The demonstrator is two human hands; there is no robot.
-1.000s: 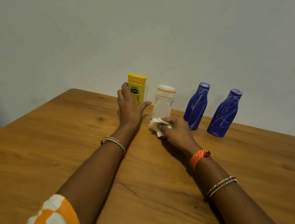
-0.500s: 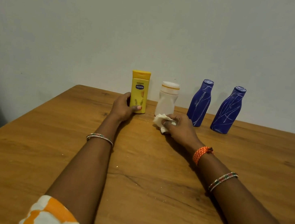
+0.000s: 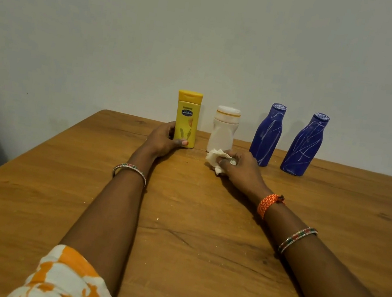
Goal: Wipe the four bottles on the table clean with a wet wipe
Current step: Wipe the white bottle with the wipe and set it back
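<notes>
Four bottles stand in a row near the wall on a wooden table (image 3: 58, 192). The yellow lotion bottle (image 3: 187, 115) is at the left, and my left hand (image 3: 163, 140) grips its lower part, thumb across the front. A white bottle (image 3: 222, 133) with an orange band stands beside it. Two blue bottles (image 3: 267, 133) (image 3: 303, 144) with white streaks stand to the right. In front of the white bottle my right hand (image 3: 240, 167) rests on the table and holds a crumpled white wet wipe (image 3: 215, 158).
A plain pale wall rises straight behind the bottles. The table's left edge runs diagonally, with a dark floor beyond it. Small crumbs speck the wood in the middle.
My left hand has closed round the yellow bottle's base, where it was only reaching a second ago. My right hand stays in place with the wipe.
</notes>
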